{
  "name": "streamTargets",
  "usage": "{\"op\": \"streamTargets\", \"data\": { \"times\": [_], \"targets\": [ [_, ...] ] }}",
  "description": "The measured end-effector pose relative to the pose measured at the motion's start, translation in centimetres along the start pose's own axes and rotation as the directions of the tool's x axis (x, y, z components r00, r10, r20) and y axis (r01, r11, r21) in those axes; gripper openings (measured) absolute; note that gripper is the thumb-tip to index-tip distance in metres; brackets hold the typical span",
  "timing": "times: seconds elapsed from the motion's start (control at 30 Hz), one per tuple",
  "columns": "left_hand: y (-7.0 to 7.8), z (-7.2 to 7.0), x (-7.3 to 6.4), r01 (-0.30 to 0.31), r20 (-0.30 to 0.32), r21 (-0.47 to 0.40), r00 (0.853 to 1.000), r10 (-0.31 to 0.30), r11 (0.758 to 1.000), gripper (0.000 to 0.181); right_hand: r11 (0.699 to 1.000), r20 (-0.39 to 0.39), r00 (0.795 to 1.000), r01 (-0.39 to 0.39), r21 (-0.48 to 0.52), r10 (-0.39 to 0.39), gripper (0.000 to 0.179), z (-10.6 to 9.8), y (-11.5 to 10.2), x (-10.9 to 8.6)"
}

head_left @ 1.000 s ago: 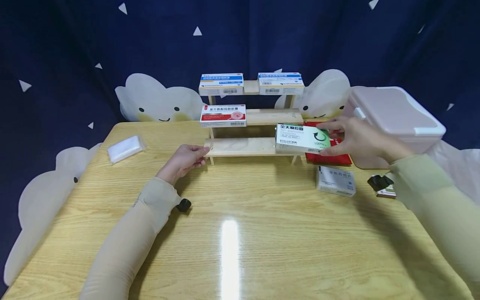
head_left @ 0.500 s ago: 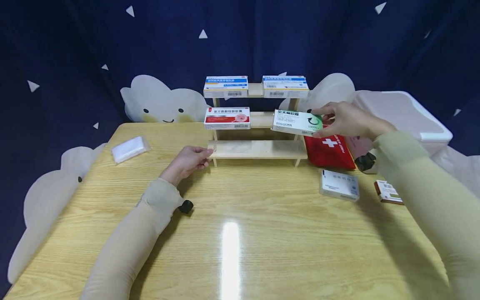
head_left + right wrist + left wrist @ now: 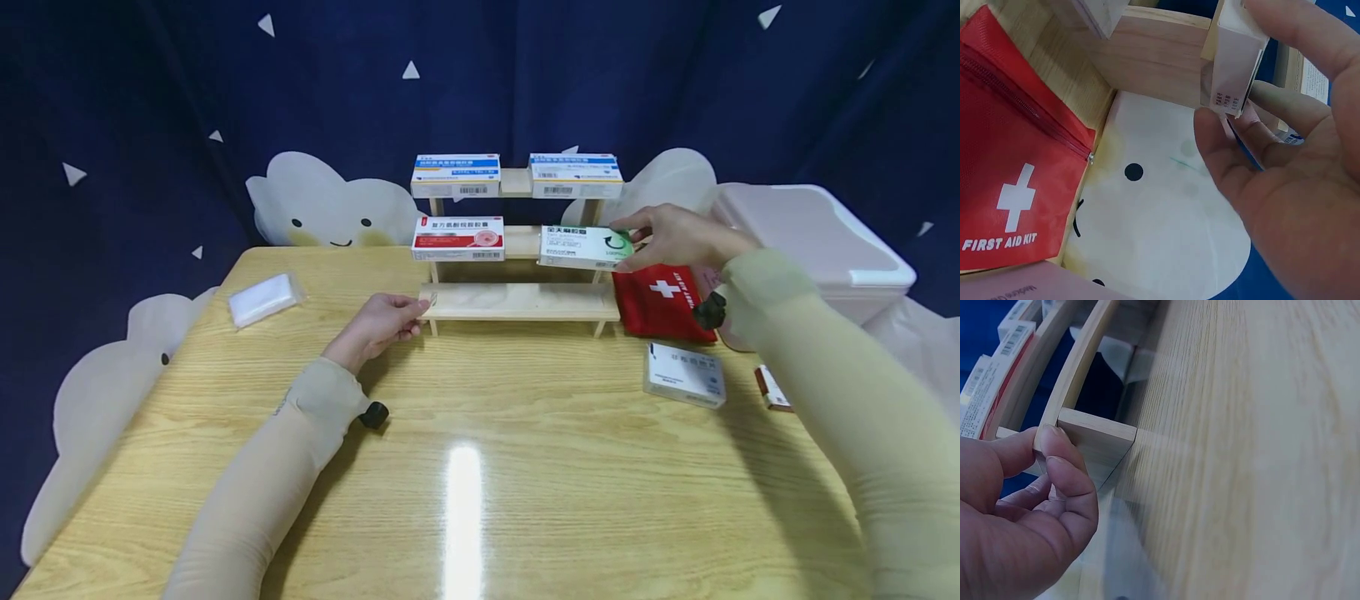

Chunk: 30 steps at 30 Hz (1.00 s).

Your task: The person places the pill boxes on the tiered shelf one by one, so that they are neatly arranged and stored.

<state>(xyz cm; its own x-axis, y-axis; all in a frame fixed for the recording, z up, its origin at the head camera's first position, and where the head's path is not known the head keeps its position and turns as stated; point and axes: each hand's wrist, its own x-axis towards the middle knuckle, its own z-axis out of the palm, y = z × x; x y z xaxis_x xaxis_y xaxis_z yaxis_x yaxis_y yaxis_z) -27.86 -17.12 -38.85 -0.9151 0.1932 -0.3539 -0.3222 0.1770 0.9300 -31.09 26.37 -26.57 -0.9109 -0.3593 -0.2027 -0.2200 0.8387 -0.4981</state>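
A three-tier wooden shelf (image 3: 517, 302) stands on the table. My left hand (image 3: 384, 323) pinches the left end of its lowest board between thumb and curled fingers, as the left wrist view shows up close. At the right end of the middle tier, my right hand (image 3: 667, 237) grips a white and green medicine box (image 3: 577, 247) by its right end. In the right wrist view the box's end (image 3: 1235, 69) lies between thumb and fingers, right at the board. A red and white medicine box (image 3: 459, 239) sits left on that tier. Two blue and white medicine boxes (image 3: 456, 176) occupy the top tier.
Right of the shelf lie a red first aid kit pouch (image 3: 652, 302), a silvery white box (image 3: 684, 375) and a small brown-edged box (image 3: 772, 390). Behind them stands a pale pink lidded case (image 3: 817, 233). A wrapped white packet (image 3: 262, 300) lies at the left.
My right hand has carried the white and green box up and slightly left, from the lowest tier's right end to the middle tier. The left hand keeps its pinch on the shelf.
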Motion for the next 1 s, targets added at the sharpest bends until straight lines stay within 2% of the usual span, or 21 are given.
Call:
{"op": "streamTargets", "data": {
  "times": [0.1, 0.27, 0.47, 0.87, 1.0],
  "targets": [
    [0.0, 0.0, 0.0, 0.001, -0.005, 0.007, 1.0, -0.001, 1.0, 0.041, 1.0, 0.02, 1.0, -0.013, 0.016, 0.013, 0.087, 0.0, -0.2, 0.2],
    [0.1, 0.0, -0.1, -0.008, -0.006, 0.011, 1.0, 0.008, 1.0, 0.039, 0.999, 0.042, 0.999, 0.006, 0.054, -0.008, 0.082, 0.1, -0.4, 0.5],
    [0.2, 0.2, -0.4, -0.013, 0.002, 0.009, 1.0, 0.013, 1.0, 0.04, 0.996, 0.026, 0.999, 0.03, 0.079, -0.033, 0.08, 0.2, -0.2, 1.1],
    [0.0, 0.3, -0.3, -0.053, 0.006, 0.021, 0.999, 0.053, 0.998, 0.04, 0.982, 0.016, 1.0, -0.03, 0.186, 0.027, 0.083, 0.6, -0.1, 2.0],
    [0.0, 0.3, -0.3, -0.046, 0.003, 0.024, 0.999, 0.046, 0.999, 0.04, 0.981, 0.012, 1.0, -0.03, 0.191, 0.028, 0.082, 0.7, -0.1, 2.1]
  ]
}}
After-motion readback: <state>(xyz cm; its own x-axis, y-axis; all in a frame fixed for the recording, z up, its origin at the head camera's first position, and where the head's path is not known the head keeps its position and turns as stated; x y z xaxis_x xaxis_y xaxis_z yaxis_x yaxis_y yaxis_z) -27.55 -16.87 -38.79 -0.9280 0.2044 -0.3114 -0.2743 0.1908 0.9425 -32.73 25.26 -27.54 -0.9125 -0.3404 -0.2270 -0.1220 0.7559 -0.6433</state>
